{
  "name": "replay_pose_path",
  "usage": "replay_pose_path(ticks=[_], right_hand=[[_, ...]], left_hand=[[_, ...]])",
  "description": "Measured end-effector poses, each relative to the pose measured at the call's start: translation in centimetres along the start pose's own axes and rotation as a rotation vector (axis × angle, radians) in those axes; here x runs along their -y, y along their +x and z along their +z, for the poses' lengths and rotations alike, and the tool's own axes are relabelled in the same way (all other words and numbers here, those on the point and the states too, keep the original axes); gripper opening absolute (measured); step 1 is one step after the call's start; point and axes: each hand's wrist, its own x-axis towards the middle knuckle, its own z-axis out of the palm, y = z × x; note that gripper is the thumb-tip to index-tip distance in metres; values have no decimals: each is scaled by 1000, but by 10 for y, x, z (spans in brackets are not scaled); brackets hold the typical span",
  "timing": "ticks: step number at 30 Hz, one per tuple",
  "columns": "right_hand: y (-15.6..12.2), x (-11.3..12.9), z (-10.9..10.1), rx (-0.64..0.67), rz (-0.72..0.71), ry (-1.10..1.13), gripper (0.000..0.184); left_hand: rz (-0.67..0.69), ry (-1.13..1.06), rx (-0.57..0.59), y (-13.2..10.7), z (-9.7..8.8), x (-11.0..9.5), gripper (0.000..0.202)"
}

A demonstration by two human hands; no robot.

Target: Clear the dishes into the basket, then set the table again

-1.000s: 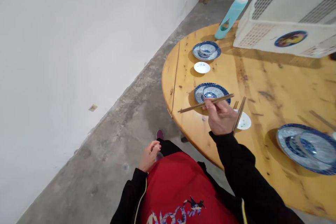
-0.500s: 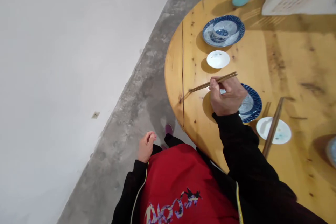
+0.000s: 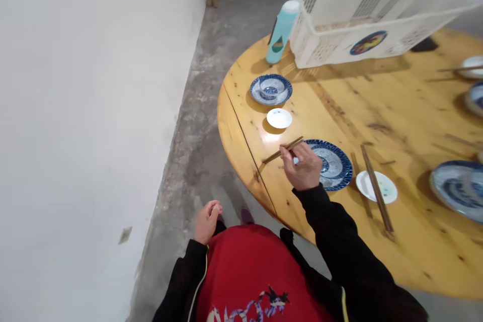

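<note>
My right hand (image 3: 305, 167) pinches a pair of brown chopsticks (image 3: 272, 156), thumb and fingers closed on them. Their left ends come down at or very close to the wooden table's dark seam. Partly hidden behind this hand is a blue-and-white plate (image 3: 342, 177), with what looks like a bowl on it. Above the hand stands a small white dish (image 3: 279, 118). Beyond it, a bowl (image 3: 270, 89) rests on another blue-rimmed plate (image 3: 256, 91). Away from the table, my left hand (image 3: 207, 221) hangs by my side, fingers loosely curled, and I see nothing in it.
Chopsticks (image 3: 376, 186) lie across a white dish (image 3: 391, 188) to the right. Farther right is another blue-and-white plate (image 3: 437, 183). A turquoise bottle (image 3: 281, 35) stands beside a large white plastic basket (image 3: 320, 48) at the back. The round table (image 3: 234, 115) curves near a white wall (image 3: 94, 85).
My view has tilted up, bringing the whole basket front and more dishes into sight. My right hand keeps the chopsticks in nearly the same place over the table. The left hand still hangs down.
</note>
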Motion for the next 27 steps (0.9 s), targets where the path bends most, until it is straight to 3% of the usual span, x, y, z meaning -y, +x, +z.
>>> replay_pose_path(ticks=[5,9,13,17,23,27], right_hand=[[-5,10,16,-76,24,-80,23],[-8,16,27,-84,86,-151,24],[-2,16,27,-90,158,-179,22],[12,15,19,-116,316,-80,21],[37,1,30,-153,734,461,31],[55,-16,52,-163,896,745,38]], left_hand=[[80,26,2,31,-53,-2,45],[81,39,85,50,-67,-1,40],[155,76,271,68,-50,-17,32],[299,131,380,91,-27,-50,29],[544,234,378,138,-4,-101,35],[562,281,476,165,9,-124,40]])
